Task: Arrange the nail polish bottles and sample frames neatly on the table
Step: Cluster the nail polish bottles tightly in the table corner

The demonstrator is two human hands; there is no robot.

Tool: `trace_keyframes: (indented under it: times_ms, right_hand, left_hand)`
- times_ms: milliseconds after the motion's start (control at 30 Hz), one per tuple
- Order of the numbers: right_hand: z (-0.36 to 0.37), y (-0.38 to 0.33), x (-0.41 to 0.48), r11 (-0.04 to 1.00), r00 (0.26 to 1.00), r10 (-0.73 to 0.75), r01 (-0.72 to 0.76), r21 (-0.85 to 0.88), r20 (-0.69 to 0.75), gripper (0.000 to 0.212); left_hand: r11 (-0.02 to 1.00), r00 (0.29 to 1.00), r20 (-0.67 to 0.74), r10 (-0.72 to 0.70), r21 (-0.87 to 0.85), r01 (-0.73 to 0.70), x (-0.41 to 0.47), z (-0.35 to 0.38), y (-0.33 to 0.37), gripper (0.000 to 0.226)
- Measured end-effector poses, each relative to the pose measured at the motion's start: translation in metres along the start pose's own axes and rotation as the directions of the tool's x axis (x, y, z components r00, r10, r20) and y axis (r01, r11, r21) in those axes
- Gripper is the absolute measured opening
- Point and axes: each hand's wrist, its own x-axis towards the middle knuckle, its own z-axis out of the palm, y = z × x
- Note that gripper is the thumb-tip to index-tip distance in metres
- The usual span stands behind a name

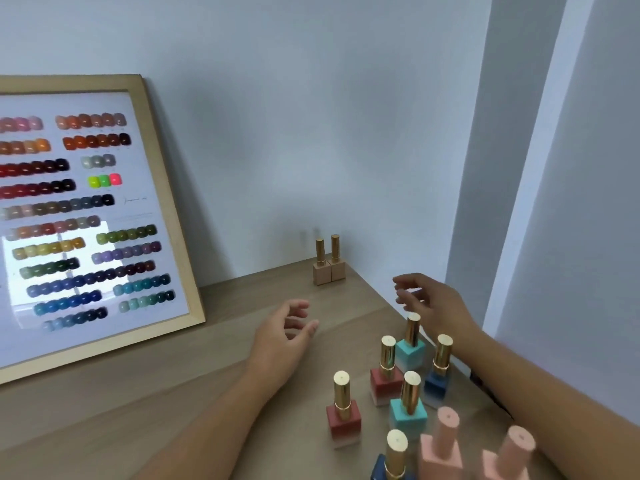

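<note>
Writing on the wood-rimmed sample frame (166, 216), left of the left hand (287, 332), is too blurred to read. Both hands are open and empty over the woodgrain table (138, 393). Two beige square bottles (329, 268) touch beyond them; gold-capped coloured bottles (391, 382) cluster under the right hand (429, 301)

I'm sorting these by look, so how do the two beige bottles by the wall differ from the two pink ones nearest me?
The beige bottles have shiny gold caps; the pink bottles have matte pink caps matching their bodies. The beige bottles stand touching, side by side at the table's far edge; the pink bottles stand apart at the near edge. All four are upright, with square bodies.
</note>
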Motion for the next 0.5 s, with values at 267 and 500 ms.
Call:
trace_keyframes:
  times_ms: [267,500]
  right_hand:
    - [-0.058,-0.082,-0.033,0.965,0.920,-0.200,0.244,-0.095,0.336,0.009]
    - [-0.046,-0.117,-0.054,0.846,0.821,-0.127,0.383,-0.371,0.557,0.017]
  left_hand:
    - [0.991,0.943,0.310,0.122,-0.090,-0.098,-0.074,-0.037,0.034,0.023]
    - [0.963,0.865,0.478,0.154,0.123,-0.239,-0.091,-0.031,0.042,0.031]
